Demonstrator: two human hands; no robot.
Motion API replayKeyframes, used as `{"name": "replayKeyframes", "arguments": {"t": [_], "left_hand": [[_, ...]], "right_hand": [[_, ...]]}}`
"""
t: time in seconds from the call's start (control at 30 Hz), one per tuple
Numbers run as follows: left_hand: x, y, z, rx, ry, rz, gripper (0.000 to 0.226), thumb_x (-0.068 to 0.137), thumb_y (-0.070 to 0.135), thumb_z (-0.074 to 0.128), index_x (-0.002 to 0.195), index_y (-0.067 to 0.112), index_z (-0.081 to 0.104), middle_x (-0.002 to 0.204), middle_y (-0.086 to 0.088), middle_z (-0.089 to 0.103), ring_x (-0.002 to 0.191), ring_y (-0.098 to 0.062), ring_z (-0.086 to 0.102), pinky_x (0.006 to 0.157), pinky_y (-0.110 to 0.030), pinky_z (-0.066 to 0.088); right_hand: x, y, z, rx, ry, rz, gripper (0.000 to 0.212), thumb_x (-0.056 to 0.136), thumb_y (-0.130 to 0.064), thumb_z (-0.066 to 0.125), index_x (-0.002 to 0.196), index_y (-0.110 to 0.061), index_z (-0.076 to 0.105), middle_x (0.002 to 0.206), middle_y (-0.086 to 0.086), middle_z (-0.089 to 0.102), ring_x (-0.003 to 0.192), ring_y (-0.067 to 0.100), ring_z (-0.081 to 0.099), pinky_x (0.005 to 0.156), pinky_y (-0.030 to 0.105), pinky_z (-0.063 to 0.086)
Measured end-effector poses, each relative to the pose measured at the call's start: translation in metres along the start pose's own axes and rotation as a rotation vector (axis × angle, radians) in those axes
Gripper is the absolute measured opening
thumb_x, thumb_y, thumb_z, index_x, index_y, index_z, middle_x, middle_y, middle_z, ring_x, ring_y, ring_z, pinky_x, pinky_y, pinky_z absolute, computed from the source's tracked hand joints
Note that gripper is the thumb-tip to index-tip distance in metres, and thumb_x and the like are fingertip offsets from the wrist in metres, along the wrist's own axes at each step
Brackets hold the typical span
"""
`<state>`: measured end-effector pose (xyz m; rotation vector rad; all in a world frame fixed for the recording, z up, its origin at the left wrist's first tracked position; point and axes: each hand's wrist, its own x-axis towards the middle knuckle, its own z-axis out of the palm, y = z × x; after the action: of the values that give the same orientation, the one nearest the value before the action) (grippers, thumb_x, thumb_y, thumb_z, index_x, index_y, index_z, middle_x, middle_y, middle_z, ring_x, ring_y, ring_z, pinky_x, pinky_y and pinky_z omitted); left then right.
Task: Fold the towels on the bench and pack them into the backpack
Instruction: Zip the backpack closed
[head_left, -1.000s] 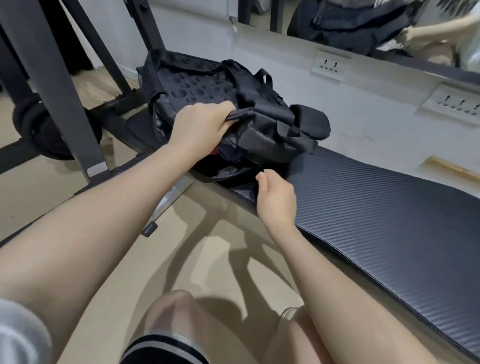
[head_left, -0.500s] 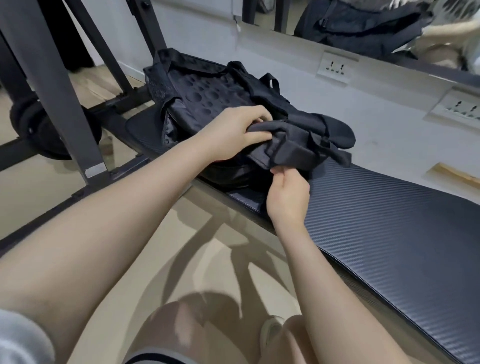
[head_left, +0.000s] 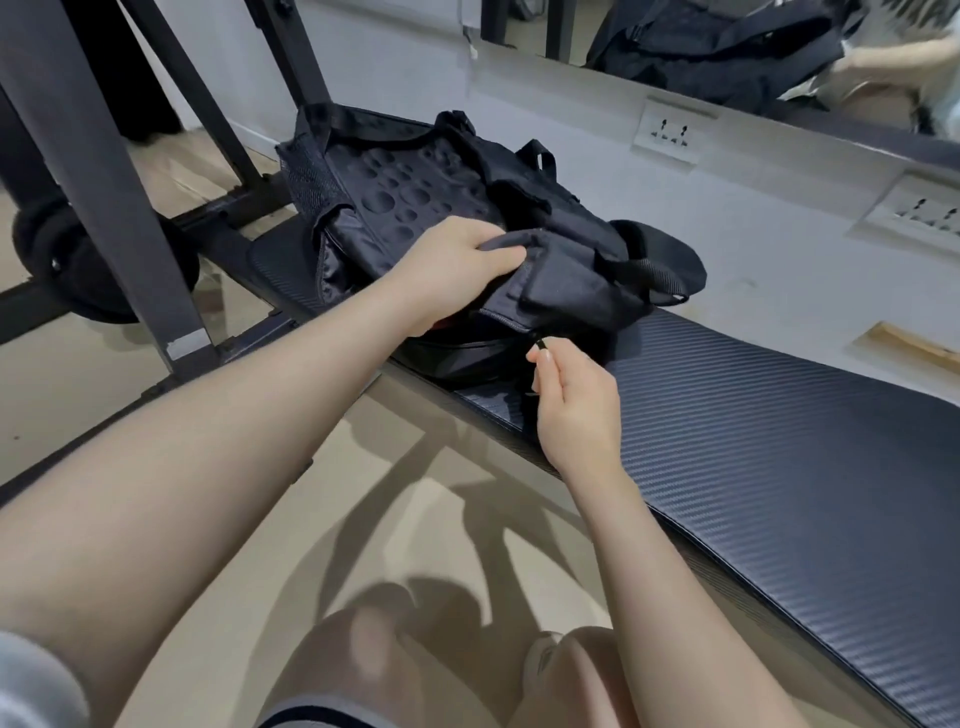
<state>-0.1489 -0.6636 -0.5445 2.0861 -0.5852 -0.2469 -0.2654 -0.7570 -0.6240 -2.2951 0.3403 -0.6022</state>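
Observation:
A black backpack (head_left: 405, 197) lies on its front at the far left end of the dark padded bench (head_left: 779, 457), its dimpled back panel facing up. My left hand (head_left: 457, 265) grips the fabric along the top edge of the bag's opening. My right hand (head_left: 571, 400) pinches the small black zipper pull (head_left: 540, 345) at the bag's near edge. A sliver of red shows inside the opening under my left hand. No towel lies on the bench.
A black metal rack frame (head_left: 104, 208) stands left of the bench, with a dark round weight (head_left: 62, 260) low behind it. White wall with sockets (head_left: 670, 135) runs behind; a mirror above it reflects the bag. My knees are below, over beige floor.
My right hand dropped from under the bag's folded top to its near edge and took the zipper pull. My left hand kept its grip on the opening's edge.

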Motion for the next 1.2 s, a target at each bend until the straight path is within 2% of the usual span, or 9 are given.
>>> {"name": "replayKeyframes", "arguments": {"t": [0.17,0.27,0.43,0.63,0.7,0.83,1.0,1.13,1.2], "left_hand": [[0.001,-0.008,0.007,0.168,0.065,0.083,0.030,0.092,0.023,0.049,0.065,0.017,0.037,0.058,0.005,0.035,0.050,-0.006,0.030,0.046,-0.017,0.027],[-0.009,-0.016,0.007,0.176,0.204,0.287,0.007,0.086,0.013,0.057,0.084,0.012,0.051,0.083,0.002,0.045,0.073,-0.004,0.041,0.066,-0.003,0.032],[-0.024,-0.043,0.021,0.390,0.403,0.762,0.029,0.073,-0.005,0.042,0.081,0.023,0.049,0.091,0.002,0.030,0.082,-0.019,0.035,0.071,-0.031,0.032],[-0.034,-0.071,0.015,0.610,0.263,0.753,0.045,0.073,0.011,0.047,0.113,0.028,0.054,0.122,-0.004,0.038,0.111,-0.027,0.039,0.087,-0.041,0.032],[-0.037,-0.076,0.017,0.683,0.199,0.750,0.043,0.075,0.029,0.055,0.117,0.025,0.057,0.133,-0.011,0.037,0.120,-0.031,0.035,0.093,-0.047,0.031],[-0.041,-0.083,0.037,0.767,0.294,0.694,0.044,0.074,0.048,0.065,0.111,0.025,0.064,0.141,-0.011,0.024,0.126,-0.034,0.031,0.103,-0.055,0.022],[-0.046,-0.083,0.067,0.383,0.584,0.601,0.018,0.074,0.019,0.066,0.083,0.021,0.050,0.125,-0.003,0.034,0.118,-0.027,0.036,0.109,-0.050,0.009],[-0.045,-0.085,0.070,0.419,0.600,0.592,0.008,0.076,0.019,0.064,0.072,0.011,0.062,0.127,-0.004,0.036,0.119,-0.030,0.035,0.110,-0.049,0.006],[-0.044,-0.081,0.069,0.446,0.608,0.587,0.015,0.078,0.021,0.064,0.069,0.009,0.065,0.129,-0.003,0.035,0.121,-0.030,0.033,0.111,-0.048,0.004]], "right_hand": [[-0.009,-0.014,0.012,-0.075,0.008,0.001,0.032,0.091,-0.032,0.026,0.081,-0.010,0.048,0.082,0.007,0.061,0.076,0.032,0.054,0.058,0.035,0.030],[-0.014,-0.020,0.008,-0.046,0.020,0.118,0.034,0.097,-0.029,0.031,0.092,-0.008,0.057,0.084,0.011,0.064,0.081,0.036,0.055,0.061,0.035,0.033],[-0.012,-0.018,-0.002,0.012,0.032,0.285,0.030,0.093,-0.029,0.042,0.079,-0.013,0.063,0.079,0.005,0.069,0.079,0.032,0.062,0.072,0.041,0.050],[-0.020,-0.025,0.010,0.283,0.255,0.427,0.014,0.086,-0.021,0.061,0.078,-0.013,0.070,0.071,-0.006,0.064,0.070,0.016,0.060,0.066,0.024,0.046],[-0.021,-0.028,0.019,0.315,0.350,0.421,0.007,0.082,-0.016,0.066,0.078,-0.012,0.070,0.077,-0.002,0.060,0.068,0.007,0.053,0.061,0.008,0.038],[-0.021,-0.026,0.031,0.344,0.411,0.429,0.011,0.081,-0.016,0.067,0.070,-0.013,0.066,0.075,0.005,0.059,0.065,0.002,0.049,0.060,0.004,0.035],[-0.017,-0.020,0.031,-0.023,0.474,0.063,0.013,0.077,-0.023,0.065,0.068,-0.014,0.068,0.068,0.000,0.057,0.065,0.022,0.053,0.060,0.022,0.034],[-0.010,-0.003,0.020,-0.345,0.445,-0.287,0.016,0.080,-0.029,0.058,0.073,-0.021,0.070,0.070,-0.001,0.061,0.065,0.025,0.053,0.062,0.029,0.026],[-0.007,0.007,0.009,-0.423,0.505,-0.474,0.009,0.084,-0.020,0.062,0.088,-0.026,0.068,0.089,-0.002,0.059,0.080,0.022,0.051,0.071,0.032,0.035]]}}
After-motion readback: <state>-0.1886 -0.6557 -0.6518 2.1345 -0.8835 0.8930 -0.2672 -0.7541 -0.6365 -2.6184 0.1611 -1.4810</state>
